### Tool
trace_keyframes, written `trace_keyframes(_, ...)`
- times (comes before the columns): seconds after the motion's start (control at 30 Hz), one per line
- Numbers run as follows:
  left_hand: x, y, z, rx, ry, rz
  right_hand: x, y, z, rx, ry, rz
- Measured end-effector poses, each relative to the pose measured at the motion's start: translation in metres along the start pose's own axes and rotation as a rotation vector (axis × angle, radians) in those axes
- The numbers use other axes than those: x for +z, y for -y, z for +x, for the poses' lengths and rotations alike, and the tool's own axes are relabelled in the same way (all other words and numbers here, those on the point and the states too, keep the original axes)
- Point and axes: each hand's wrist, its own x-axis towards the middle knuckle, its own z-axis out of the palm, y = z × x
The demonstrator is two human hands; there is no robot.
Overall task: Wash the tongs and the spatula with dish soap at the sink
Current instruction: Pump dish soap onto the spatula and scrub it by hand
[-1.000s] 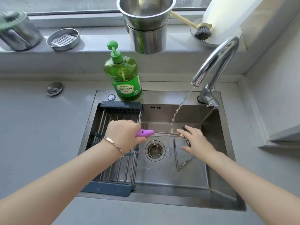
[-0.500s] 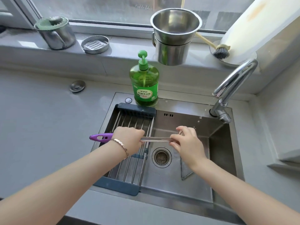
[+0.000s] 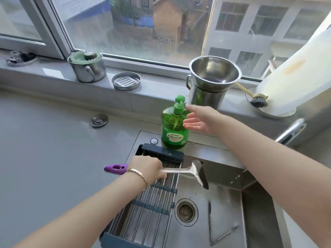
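Tongs (image 3: 210,221): lying splayed in a V on the floor of the sink (image 3: 206,149), just right of the drain (image 3: 186,211); neither of my hands is on them.
Drying rack (image 3: 152,203): spans the left part of the basin, metal bars with dark blue end pieces, running under my left wrist.
Left hand (image 3: 148,169): my fingers are curled round the spatula's shaft, with a bracelet (image 3: 138,173) on the wrist.
Spatula (image 3: 179,170): I hold it roughly level above the rack; its purple handle end sticks out to the left past my wrist, and its metal blade hangs over the basin, tilted down to the right.
Dish soap bottle (image 3: 174,129): green, with a pump top, upright on the back ledge of the sink just behind the rack.
Right hand (image 3: 200,120): reached out to the right side of the bottle, fingers spread and grasping nothing; my top fingertip is by the pump head, and I cannot tell whether it touches.
Faucet (image 3: 290,131): at the right edge, behind my right forearm.
Counter (image 3: 53,140): grey, with a round metal stopper (image 3: 99,120) left of the sink.
Windowsill: from left, a lidded steel cup (image 3: 87,68), a round steel dish (image 3: 126,81), stacked steel pots (image 3: 213,81), a brush (image 3: 258,102) and a white board (image 3: 295,83).
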Motion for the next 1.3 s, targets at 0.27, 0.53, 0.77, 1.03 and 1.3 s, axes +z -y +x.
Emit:
trace_keyframes(0.27, -0.003, 0.021, 0.023, -0.005, 0.036, -0.107, 0.016, 0.022, 0.048, 0.187, 0.085, 0.348)
trace_keyframes(0.53, 0.008, 0.026, 0.040, -0.037, 0.063, -0.132, 0.009, 0.024, 0.065, 0.240, 0.122, 0.433)
trace_keyframes(0.77, 0.016, 0.029, 0.047, -0.035, 0.059, -0.173, 0.008, 0.024, 0.070, 0.281, 0.138, 0.504)
trace_keyframes(1.03, 0.019, 0.027, 0.041, -0.055, 0.056, -0.169, 0.013, 0.018, 0.068, 0.258, 0.096, 0.500)
trace_keyframes(1.3, 0.006, 0.022, 0.022, -0.120, -0.002, -0.220, 0.018, 0.016, 0.055, 0.194, 0.056, 0.460)
